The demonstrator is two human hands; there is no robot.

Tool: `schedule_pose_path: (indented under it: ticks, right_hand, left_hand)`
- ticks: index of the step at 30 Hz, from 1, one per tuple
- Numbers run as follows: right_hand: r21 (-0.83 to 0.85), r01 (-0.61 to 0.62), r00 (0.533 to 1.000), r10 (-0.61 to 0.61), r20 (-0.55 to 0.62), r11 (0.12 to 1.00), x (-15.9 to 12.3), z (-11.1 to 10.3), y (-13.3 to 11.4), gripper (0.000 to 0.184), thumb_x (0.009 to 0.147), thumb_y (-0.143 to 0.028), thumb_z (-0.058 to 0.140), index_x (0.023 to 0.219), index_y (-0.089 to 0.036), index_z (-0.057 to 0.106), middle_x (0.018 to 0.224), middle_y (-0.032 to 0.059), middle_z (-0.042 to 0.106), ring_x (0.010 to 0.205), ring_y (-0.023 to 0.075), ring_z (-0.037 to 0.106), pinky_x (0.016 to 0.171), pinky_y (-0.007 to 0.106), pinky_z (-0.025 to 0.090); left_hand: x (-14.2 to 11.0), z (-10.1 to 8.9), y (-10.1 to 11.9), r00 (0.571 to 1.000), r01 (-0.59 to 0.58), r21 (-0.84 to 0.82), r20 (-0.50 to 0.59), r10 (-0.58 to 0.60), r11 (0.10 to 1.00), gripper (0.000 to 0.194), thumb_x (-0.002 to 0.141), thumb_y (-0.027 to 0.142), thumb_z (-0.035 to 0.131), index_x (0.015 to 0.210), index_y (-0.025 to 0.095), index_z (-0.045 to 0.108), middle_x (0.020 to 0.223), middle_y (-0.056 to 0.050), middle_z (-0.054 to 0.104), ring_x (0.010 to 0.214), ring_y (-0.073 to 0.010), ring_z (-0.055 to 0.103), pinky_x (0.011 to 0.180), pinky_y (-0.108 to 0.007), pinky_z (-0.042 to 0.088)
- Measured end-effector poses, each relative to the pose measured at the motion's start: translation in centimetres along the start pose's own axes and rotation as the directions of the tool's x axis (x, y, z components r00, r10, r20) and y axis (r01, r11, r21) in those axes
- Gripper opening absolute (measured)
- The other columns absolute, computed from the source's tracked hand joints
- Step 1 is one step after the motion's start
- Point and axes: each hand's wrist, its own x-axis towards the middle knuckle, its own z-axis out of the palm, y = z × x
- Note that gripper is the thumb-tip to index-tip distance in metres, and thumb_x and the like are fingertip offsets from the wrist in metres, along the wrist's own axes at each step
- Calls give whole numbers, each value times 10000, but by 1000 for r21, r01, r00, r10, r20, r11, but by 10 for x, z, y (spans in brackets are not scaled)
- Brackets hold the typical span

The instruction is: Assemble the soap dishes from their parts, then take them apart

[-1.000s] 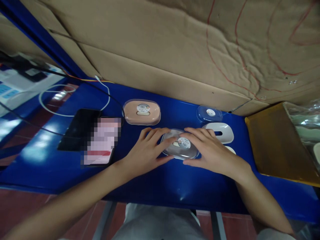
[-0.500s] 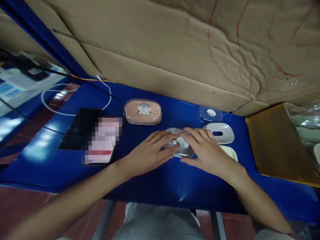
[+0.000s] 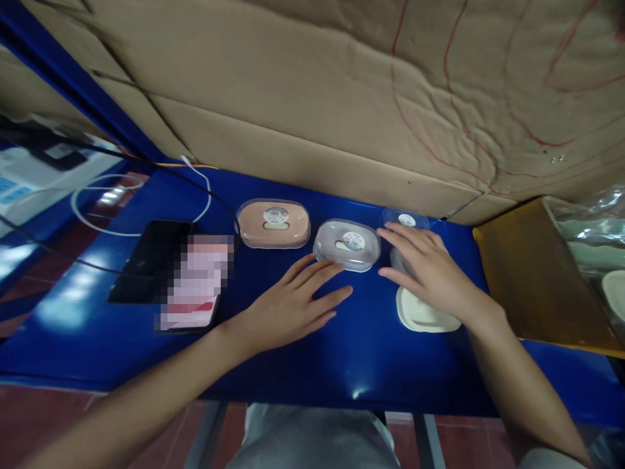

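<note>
By the left hand (image 3: pixel 293 303), a clear-covered oval box (image 3: pixel 347 257) is grey, its round label (image 3: pixel 353 241) mostly white; farther beyond, a similar oval box (image 3: pixel 273 234) is peach. Beside the right hand (image 3: pixel 430 267), a shallow oval piece (image 3: pixel 422 314) is cream. Beyond both hands, brown cardboard sheeting (image 3: pixel 293 85) carries curving red lines.

The right hand (image 3: pixel 427 267) blots out most of a pale dish (image 3: pixel 397 260) and one edge of the cream tray (image 3: pixel 414 317)! Print on the grey case (image 3: pixel 344 257), too small to read; phone screen (image 3: pixel 195 283), pixelated; box (image 3: pixel 537 280), sliced by the right edge!
</note>
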Motion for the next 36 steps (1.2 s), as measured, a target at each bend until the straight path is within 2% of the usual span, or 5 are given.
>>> schedule_pose_path:
  ticks: [4,10,18,31,36]
  right_hand:
    - [91,-111,994,109,29,990,-67,-8,29,465,1090,-487,578,1516,-303,570,1510,104,670,1393,338,624,1143,571,493]
    - [68,-212,975,215,-46,975,-132,23,29,361,1065,-430,627,1399,-297,662,1472,130,648,1358,363,618,1127,614,522]
    - [74,-80,997,81,-16,994,-89,32,-11,377,1098,-416,568,1435,-260,634,1510,152,643,1393,356,588,1087,584,523]
    - [93,-191,980,196,-41,977,-76,40,42,719,1031,-590,633,1651,-340,368,1745,173,353,1620,393,331,1246,658,324]
    - [146,-237,966,249,-70,960,-69,46,49,767,1043,-586,608,1691,-339,279,1771,192,288,1639,405,298,1257,676,309]
  left_hand:
    - [0,2,0,999,-27,-23,37,28,999,419,1050,246,655,1467,227,620,1556,-164,580,1471,-330,545,1252,-585,444]
    - [8,8,8,995,-75,-36,70,78,997,417,1042,278,673,1452,219,631,1551,-170,582,1441,-342,562,1224,-597,458]
    - [37,22,49,967,-208,-24,142,209,978,516,987,445,774,1438,247,621,1526,-132,605,1409,-325,576,1236,-547,420]
    - [30,25,41,963,-261,26,82,258,965,91,1025,256,709,950,221,671,911,-3,655,988,-216,659,1219,-526,402]
    - [29,25,38,974,-203,-35,92,205,979,161,981,346,785,1042,233,687,1095,-41,714,1125,-239,665,1214,-480,413]
